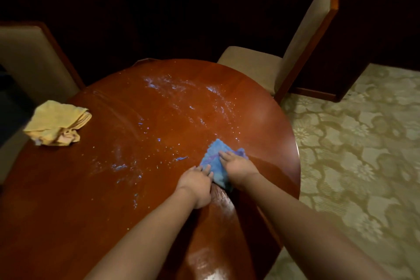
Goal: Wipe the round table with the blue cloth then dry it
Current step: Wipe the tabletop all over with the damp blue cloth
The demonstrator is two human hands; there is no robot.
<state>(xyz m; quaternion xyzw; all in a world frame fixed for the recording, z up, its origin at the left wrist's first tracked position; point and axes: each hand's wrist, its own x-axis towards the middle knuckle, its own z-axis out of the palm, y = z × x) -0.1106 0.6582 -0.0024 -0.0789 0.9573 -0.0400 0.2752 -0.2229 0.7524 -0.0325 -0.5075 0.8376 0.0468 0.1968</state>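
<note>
On the left, a padded chair [29,57] stands close against the rim of the round desk [159,102]. A crumpled yellow cloth [56,124] lies on the desk near that left edge, well apart from the hands. The wide middle of the red-brown wood has nothing on it but shiny wet streaks and small drops. Past the far edge the room is dark. A second padded chair [302,43] stands at the far right, just beside the rim. Right of the desk there is open floor with a pale flowered carpet [363,154].

The left hand [196,183] lies low on the desk with its fingers straight and close together. The fingertips touch the left side of the blue cloth [214,166]. This grip is flat and loose, and it does not curl round the cloth.

The right hand [236,166] rests on top of the blue cloth. Its fingers point to the far left and press down on the cloth. They look mostly straight, so this grip is also flat, not wrapped round anything.

The blue cloth is bunched and folded, with a purple stripe on it. It sits between the two hands, on the right part of the desk, not far from the right rim. The wood just near the cloth looks wet and shiny.
</note>
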